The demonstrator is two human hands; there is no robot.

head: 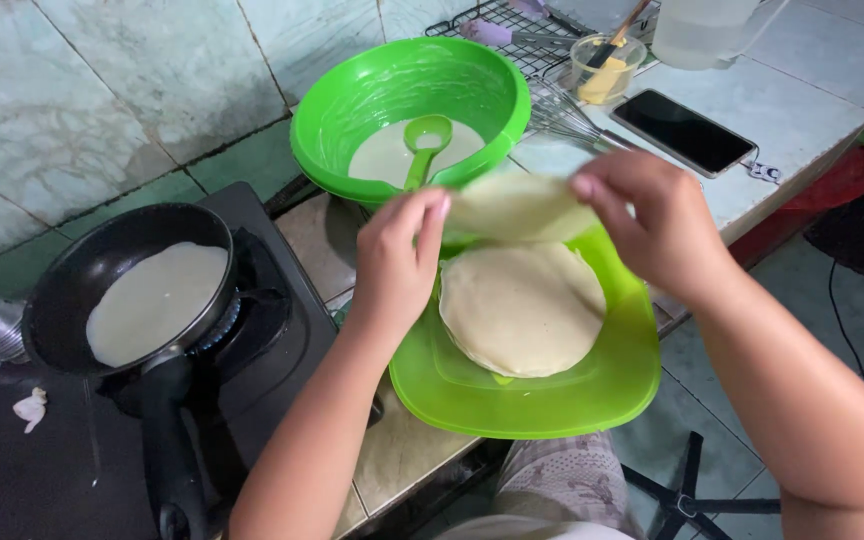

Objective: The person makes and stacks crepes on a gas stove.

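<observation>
Crepe [517,205], thin, pale and floppy, hangs in the air just above a stack of crepes [522,308] on a green tray [552,410]. Both hands pinch it at opposite edges: the left hand [397,262] closed on its left rim, the right hand [652,225] closed on its right rim, fingertips only. To handle so soft a sheet well, it seems wise to keep it stretched flat, level and centred over the stack, so it neither folds nor tears. Both forearms reach in from the lower edge, wrists bent slightly downward, palms facing each other. Behind the tray stands a green bowl [352,100] of batter with a green ladle [424,145]. At left, on a stove [282,330], a black pan [72,290] holds 1 more crepe cooking. A phone [684,131] lies on the tiled surface [812,90].
</observation>
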